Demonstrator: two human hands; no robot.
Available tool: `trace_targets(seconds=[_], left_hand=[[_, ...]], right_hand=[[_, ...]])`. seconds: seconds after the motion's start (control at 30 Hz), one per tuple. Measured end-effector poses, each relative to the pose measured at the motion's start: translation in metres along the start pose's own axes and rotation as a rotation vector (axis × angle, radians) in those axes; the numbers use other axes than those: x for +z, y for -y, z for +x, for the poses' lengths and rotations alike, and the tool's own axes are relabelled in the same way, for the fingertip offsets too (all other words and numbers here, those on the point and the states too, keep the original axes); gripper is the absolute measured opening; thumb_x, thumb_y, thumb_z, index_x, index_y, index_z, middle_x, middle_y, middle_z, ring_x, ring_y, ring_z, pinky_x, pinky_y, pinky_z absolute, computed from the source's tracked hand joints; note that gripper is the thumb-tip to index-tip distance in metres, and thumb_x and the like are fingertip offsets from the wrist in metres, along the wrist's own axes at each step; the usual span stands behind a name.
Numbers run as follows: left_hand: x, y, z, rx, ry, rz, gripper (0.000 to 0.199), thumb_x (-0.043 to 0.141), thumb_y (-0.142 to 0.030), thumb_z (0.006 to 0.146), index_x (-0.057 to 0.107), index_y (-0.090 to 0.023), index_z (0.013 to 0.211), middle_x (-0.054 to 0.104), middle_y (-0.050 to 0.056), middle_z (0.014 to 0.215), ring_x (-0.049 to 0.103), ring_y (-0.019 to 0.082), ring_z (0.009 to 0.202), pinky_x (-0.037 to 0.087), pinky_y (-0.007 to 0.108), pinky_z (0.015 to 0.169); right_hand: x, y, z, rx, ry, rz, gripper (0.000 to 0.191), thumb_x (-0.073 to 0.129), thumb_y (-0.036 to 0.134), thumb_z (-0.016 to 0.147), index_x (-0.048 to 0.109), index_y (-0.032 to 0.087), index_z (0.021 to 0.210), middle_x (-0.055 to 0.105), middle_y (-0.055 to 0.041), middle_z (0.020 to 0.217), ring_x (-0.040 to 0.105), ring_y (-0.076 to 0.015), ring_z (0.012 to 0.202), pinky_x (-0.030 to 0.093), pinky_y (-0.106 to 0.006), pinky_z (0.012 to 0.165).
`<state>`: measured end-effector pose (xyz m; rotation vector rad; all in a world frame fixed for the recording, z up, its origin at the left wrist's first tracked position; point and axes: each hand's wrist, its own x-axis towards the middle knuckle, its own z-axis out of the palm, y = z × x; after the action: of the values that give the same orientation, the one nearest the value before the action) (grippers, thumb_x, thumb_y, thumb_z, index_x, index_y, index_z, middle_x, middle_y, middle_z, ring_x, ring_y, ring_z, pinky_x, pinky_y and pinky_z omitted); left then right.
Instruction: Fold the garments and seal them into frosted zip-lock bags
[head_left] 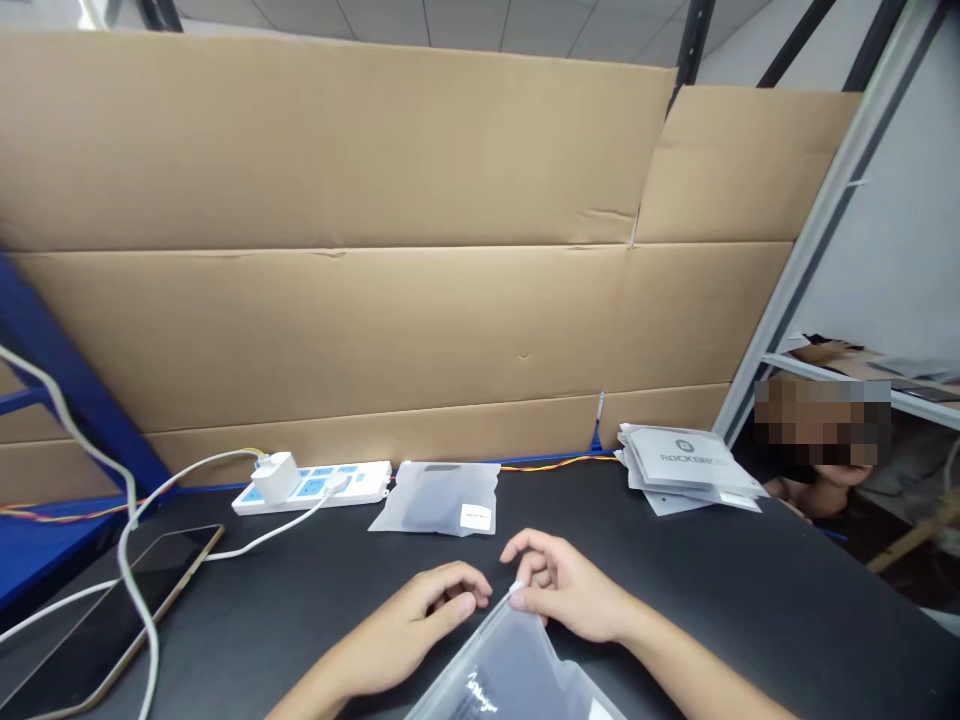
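My right hand (574, 590) pinches the top corner of a frosted plastic zip bag (517, 665), its thumb on the white slider end. The bag slants down toward the bottom edge of the view, where its lower part is cut off; something dark shows through it. Just left of that corner is my left hand (420, 620), fingers loosely curved and apart from the thumb, holding nothing. Beyond both hands, a second frosted bag (439, 497) with a white label lies flat on the black table (300, 610).
A white power strip (367, 481) with a plugged-in adapter and cables sits at the back left, and a tablet (112, 620) lies at the left. Stacked printed bags (675, 460) are at the back right. Cardboard (390, 330) walls the back. Another person (817, 440) is at the far right.
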<state>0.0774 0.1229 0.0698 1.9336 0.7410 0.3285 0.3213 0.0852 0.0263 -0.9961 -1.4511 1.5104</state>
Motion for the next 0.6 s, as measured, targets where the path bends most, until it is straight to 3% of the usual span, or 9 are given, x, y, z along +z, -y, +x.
trace_targets(seconds=[0.17,0.33,0.47,0.6], left_hand=[[0.02,0.011,0.01,-0.035,-0.106,-0.008,0.031,0.052,-0.045,0.094,0.064,-0.018,0.088,0.058,-0.001,0.077,0.049,0.016,0.074,0.038,0.025,0.068],[0.026,0.009,0.012,-0.025,-0.103,-0.001,0.026,0.054,-0.042,0.092,0.058,-0.018,0.083,0.05,-0.003,0.073,0.042,0.014,0.07,0.034,0.023,0.064],[0.014,0.006,0.01,-0.039,-0.064,0.031,0.025,0.054,-0.042,0.091,0.056,-0.018,0.082,0.048,-0.004,0.072,0.04,0.014,0.069,0.033,0.023,0.063],[-0.011,0.009,0.003,-0.076,0.007,0.086,0.026,0.054,-0.041,0.091,0.055,-0.018,0.078,0.046,-0.005,0.07,0.039,0.013,0.066,0.031,0.022,0.06]], right_hand=[[0.026,0.0,0.001,-0.015,0.036,0.019,0.038,0.072,0.03,0.08,0.052,0.022,0.113,0.061,0.0055,0.075,0.052,-0.0083,0.058,0.044,-0.021,0.057],[0.03,0.007,-0.003,-0.092,-0.014,-0.027,0.031,0.069,0.023,0.08,0.051,0.023,0.105,0.06,0.0062,0.074,0.053,-0.0099,0.065,0.041,-0.022,0.065],[0.015,0.01,0.002,-0.164,-0.145,-0.01,0.023,0.067,0.022,0.08,0.049,0.023,0.095,0.056,0.0071,0.072,0.048,-0.0088,0.062,0.038,-0.022,0.062],[-0.021,0.011,0.005,-0.202,-0.351,0.019,0.024,0.067,0.028,0.079,0.045,0.024,0.088,0.051,0.0081,0.07,0.043,-0.0083,0.057,0.034,-0.02,0.053]])
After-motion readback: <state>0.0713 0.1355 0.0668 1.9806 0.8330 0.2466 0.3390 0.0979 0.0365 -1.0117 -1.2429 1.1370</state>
